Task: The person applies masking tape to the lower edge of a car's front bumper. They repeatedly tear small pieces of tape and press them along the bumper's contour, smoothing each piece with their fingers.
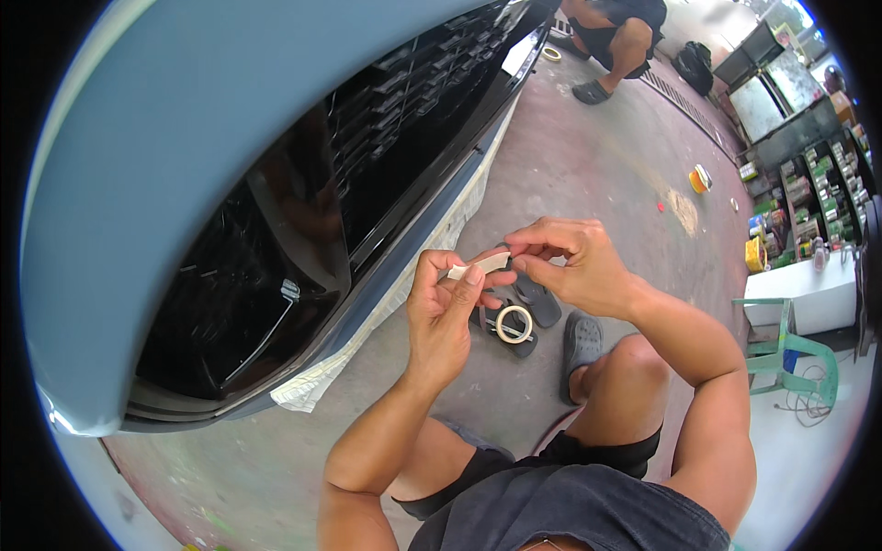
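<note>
Strip (484,265), pale, sits pinched between left fingers (434,266); right fingers (542,233) nip together at its end, hold unclear from here.

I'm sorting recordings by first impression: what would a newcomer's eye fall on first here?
The big blue-grey car bumper with its black grille, filling the left side. Then, near the centre, the left hand pinching a short cream strip, the right hand close at its end. Just below, a cream tape roll lies by dark sandals.
</note>
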### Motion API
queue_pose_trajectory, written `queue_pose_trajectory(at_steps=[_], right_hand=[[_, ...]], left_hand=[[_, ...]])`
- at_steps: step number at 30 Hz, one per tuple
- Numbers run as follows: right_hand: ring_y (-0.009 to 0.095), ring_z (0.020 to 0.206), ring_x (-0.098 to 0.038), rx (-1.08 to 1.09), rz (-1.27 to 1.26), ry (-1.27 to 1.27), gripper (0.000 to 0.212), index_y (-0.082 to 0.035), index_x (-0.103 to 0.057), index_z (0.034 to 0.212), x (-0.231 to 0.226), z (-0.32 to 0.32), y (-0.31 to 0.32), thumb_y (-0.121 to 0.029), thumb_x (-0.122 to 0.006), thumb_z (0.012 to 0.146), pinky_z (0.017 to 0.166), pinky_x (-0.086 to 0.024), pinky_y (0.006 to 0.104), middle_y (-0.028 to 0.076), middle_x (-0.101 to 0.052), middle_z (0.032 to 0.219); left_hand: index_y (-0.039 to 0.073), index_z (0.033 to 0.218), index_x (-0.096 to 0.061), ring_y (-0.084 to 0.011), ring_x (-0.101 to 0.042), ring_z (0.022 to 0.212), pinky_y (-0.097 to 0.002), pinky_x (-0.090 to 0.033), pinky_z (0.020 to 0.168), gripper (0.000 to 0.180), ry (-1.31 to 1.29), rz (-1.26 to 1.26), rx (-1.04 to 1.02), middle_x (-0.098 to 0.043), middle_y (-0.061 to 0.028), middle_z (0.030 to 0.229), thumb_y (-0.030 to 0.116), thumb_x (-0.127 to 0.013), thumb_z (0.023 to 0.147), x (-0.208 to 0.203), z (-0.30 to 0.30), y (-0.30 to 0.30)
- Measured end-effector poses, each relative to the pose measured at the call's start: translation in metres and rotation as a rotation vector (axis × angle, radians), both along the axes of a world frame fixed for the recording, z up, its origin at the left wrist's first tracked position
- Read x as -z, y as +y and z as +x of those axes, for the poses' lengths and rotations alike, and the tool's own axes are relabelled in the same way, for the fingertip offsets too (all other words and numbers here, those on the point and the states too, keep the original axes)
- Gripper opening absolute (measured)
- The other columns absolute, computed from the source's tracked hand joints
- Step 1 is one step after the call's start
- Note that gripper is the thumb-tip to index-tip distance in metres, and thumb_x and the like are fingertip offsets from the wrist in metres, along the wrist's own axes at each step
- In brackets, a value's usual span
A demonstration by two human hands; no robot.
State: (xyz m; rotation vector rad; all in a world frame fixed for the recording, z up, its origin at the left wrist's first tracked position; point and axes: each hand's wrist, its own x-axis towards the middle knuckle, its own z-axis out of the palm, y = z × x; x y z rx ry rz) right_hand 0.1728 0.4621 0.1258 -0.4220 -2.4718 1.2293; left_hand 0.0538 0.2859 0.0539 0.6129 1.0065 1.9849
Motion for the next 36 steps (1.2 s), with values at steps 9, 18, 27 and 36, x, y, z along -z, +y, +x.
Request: queue_pose_trajectory(at_steps=[9,18,27,36], right_hand=[[0.022,0.075,-0.079,-0.201,0.061,0.041,0.014,0.0,-0.085,0.106,0.061,-0.03,0.002,-0.005,-0.085,0.093,0.067,-0.062,0.0335,0.014,-0.08,0.089],[0.033,0.075,-0.073,-0.662,0.071,0.172,0.011,0.001,-0.069,0.102,0.104,-0.063,0.002,0.0,-0.077,0.097,0.065,-0.056,0.0406,0.016,-0.07,0.091],[0.037,0.082,-0.071,-0.646,0.028,0.349,0.007,-0.003,-0.07,0.102,0.115,-0.063,0.054,-0.007,-0.075,0.099,0.072,-0.056,0.0439,0.016,-0.069,0.093],[0.046,0.091,-0.072,-0.605,0.105,0.262,0.01,-0.002,-0.069,0.1,0.098,-0.053,0.108,-0.012,-0.069,0.101,0.078,-0.056,0.0519,0.021,-0.072,0.095]], left_hand=[[0.011,0.127,-0.047,-0.0261,-0.078,0.117,-0.0312,-0.06,0.088,0.017,0.041,0.012,-0.092,-0.059,-0.0305,0.16,0.019,-0.06,0.119,0.044,0.011,-0.029],[0.007,0.127,-0.056,-0.0299,-0.08,0.112,-0.0341,-0.061,0.086,0.019,0.233,-0.314,-0.477,-0.068,-0.026,0.15,0.02,-0.065,0.116,0.04,0.034,-0.055],[-0.004,0.106,-0.083,-0.0135,-0.073,0.087,-0.0292,-0.057,0.076,0.014,0.827,-0.771,-0.757,-0.081,-0.0117,0.098,0.009,-0.082,0.101,0.015,0.027,-0.019],[-0.006,0.118,-0.083,-0.0129,-0.076,0.086,-0.0263,-0.059,0.08,0.022,0.449,-0.514,-0.8,-0.081,-0.0108,0.099,0.009,-0.083,0.102,0.043,0.013,0.048]])
